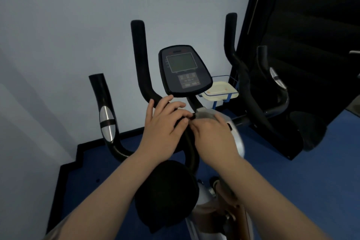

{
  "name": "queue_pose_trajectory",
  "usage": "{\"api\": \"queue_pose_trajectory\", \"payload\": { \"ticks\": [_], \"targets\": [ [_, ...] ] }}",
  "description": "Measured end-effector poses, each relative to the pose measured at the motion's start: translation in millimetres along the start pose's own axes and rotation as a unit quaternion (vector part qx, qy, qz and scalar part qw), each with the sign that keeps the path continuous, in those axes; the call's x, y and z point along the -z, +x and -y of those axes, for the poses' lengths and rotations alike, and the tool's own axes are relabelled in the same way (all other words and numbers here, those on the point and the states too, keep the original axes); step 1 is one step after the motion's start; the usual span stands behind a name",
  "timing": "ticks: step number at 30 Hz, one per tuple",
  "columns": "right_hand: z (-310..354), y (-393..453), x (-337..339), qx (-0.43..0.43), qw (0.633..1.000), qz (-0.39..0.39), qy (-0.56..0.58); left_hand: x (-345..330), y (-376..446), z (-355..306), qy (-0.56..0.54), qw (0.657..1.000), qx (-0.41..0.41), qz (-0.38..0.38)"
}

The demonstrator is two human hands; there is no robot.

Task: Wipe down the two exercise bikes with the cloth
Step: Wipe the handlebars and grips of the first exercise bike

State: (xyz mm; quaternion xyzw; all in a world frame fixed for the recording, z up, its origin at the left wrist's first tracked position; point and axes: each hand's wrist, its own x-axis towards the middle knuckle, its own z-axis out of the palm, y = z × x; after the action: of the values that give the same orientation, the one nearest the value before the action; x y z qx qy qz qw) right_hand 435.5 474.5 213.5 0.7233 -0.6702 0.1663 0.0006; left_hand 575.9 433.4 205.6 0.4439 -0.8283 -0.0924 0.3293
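Note:
One exercise bike fills the view: a black console (184,71) on a stem, black handlebars (139,58) with silver grip pads, and a black saddle (165,193) just below me. My left hand (163,124) rests on the middle of the handlebar under the console, fingers spread and fairly straight. My right hand (213,137), blurred, is beside it and holds a grey cloth (206,113) against the base of the console stem. Its fingertips are hidden under the hand. The silver frame cover (238,140) shows just right of that hand. No second bike is clearly visible.
A pale wall stands behind and to the left, with a black skirting step at floor level. A tall black machine (303,64) stands close on the right. A blue wire rack with a cream tray (220,90) sits behind the console. The floor (331,161) is blue.

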Motion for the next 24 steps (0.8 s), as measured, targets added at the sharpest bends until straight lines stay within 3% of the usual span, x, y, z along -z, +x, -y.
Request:
{"api": "queue_pose_trajectory", "payload": {
  "ticks": [2,4,10,14,16,19,22,24],
  "targets": [
    [-2,-18,-5,0.006,0.997,-0.071,0.017,0,0,0,0.0,1.0,0.0,0.0],
    [-4,-20,-6,0.0,0.996,-0.094,0.011,-2,0,1,0.002,1.0,0.001,-0.003],
    [-4,-10,4,0.003,0.999,-0.03,0.015,-3,0,3,0.006,1.0,-0.004,-0.011],
    [-5,-51,11,0.02,0.987,-0.153,0.052,-3,-1,2,-0.005,1.0,-0.002,-0.017],
    [-8,-44,14,0.037,0.992,-0.1,0.061,-5,0,1,-0.003,1.0,-0.003,-0.019],
    [-19,-14,27,-0.002,0.989,-0.006,0.146,-5,2,2,-0.003,1.0,-0.002,-0.024],
    [-32,-7,19,-0.004,0.99,-0.007,0.139,-4,2,2,0.004,1.0,-0.005,-0.021],
    [-28,-19,6,0.014,0.997,-0.029,0.068,-4,2,2,0.003,1.0,-0.004,-0.021]
  ]
}}
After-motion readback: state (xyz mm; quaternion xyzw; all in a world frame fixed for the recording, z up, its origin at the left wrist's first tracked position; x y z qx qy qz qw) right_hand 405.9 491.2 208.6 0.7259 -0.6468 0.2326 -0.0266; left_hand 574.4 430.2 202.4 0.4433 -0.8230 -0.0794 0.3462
